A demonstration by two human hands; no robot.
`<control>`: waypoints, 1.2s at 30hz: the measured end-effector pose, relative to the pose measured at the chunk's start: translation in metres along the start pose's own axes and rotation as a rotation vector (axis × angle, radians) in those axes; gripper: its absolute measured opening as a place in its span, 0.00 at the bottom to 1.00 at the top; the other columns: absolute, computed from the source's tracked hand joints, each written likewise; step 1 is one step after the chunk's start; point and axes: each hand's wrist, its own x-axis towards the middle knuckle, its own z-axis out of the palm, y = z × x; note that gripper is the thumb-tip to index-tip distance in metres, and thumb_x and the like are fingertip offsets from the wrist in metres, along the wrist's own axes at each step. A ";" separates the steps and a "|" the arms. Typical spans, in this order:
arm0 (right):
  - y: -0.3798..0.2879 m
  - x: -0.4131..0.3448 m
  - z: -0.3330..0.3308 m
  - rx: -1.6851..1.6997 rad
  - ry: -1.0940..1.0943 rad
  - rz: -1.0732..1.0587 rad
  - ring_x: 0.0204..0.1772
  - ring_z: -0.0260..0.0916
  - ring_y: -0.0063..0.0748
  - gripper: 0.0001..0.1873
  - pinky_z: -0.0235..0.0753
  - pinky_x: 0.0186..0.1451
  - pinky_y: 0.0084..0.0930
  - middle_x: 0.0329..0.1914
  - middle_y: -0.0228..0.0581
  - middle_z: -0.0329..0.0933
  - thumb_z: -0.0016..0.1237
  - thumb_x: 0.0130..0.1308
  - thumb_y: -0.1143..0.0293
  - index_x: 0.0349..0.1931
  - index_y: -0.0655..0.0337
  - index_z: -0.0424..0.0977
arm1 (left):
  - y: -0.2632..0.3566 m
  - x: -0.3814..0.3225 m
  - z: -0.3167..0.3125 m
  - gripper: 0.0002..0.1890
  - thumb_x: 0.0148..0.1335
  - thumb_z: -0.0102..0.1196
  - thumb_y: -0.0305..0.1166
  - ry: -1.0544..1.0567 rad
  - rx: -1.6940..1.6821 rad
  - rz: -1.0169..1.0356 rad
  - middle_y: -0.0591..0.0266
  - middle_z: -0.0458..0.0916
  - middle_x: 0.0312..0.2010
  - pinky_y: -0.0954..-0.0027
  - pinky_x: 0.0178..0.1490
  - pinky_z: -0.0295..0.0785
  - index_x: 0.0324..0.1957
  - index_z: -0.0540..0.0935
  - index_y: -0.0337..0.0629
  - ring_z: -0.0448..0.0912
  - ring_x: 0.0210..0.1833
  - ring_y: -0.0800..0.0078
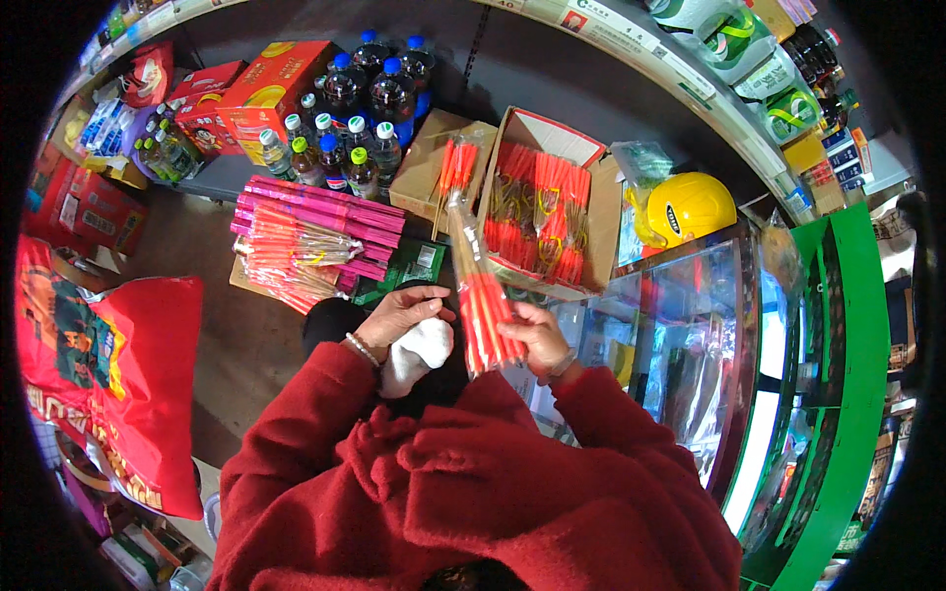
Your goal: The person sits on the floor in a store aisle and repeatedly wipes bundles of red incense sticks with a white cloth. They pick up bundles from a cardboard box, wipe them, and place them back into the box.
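Observation:
My right hand [541, 340] holds the red end of a plastic-wrapped bundle of red candles on thin sticks [480, 303], its stick ends pointing away from me. In my left hand [403, 319] a white cloth [418, 356] is tucked under the curled fingers, left of the bundle. Beyond, an open cardboard box [606, 221] is filled with similar red bundles [550, 199]. More red bundles [284, 251] lie on magenta packs [318, 203] to the left. Another red bundle [460, 162] rests on a closed cardboard box [417, 166].
Bottled drinks [362, 140] and an orange carton [270, 85] stand at the back left. A yellow hard hat [691, 209] sits on a glass display case [687, 325] at right. A large red bag [148, 384] is at far left, green shelving [850, 332] at far right.

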 end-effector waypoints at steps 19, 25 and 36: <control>-0.018 0.210 -0.199 0.012 0.558 -0.031 0.32 0.78 0.42 0.17 0.80 0.26 0.39 0.39 0.44 0.79 0.58 0.57 0.72 0.47 0.64 0.73 | -0.009 0.007 -0.050 0.20 0.65 0.57 0.39 0.166 -0.299 0.013 0.52 0.84 0.39 0.70 0.39 0.78 0.55 0.75 0.40 0.82 0.35 0.70; 0.053 0.266 -0.282 -0.066 0.584 0.153 0.43 0.78 0.44 0.18 0.78 0.41 0.47 0.45 0.41 0.79 0.56 0.58 0.68 0.50 0.58 0.73 | -0.007 0.016 -0.056 0.20 0.64 0.58 0.36 0.126 -0.344 -0.014 0.52 0.84 0.39 0.69 0.39 0.78 0.55 0.74 0.39 0.82 0.35 0.70; 0.113 0.286 -0.373 -1.431 0.530 0.369 0.72 0.57 0.38 0.36 0.54 0.73 0.35 0.66 0.42 0.67 0.51 0.56 0.40 0.58 0.58 0.72 | -0.005 0.026 -0.056 0.21 0.64 0.58 0.36 0.097 -0.347 -0.033 0.53 0.84 0.39 0.70 0.40 0.78 0.57 0.74 0.40 0.82 0.36 0.70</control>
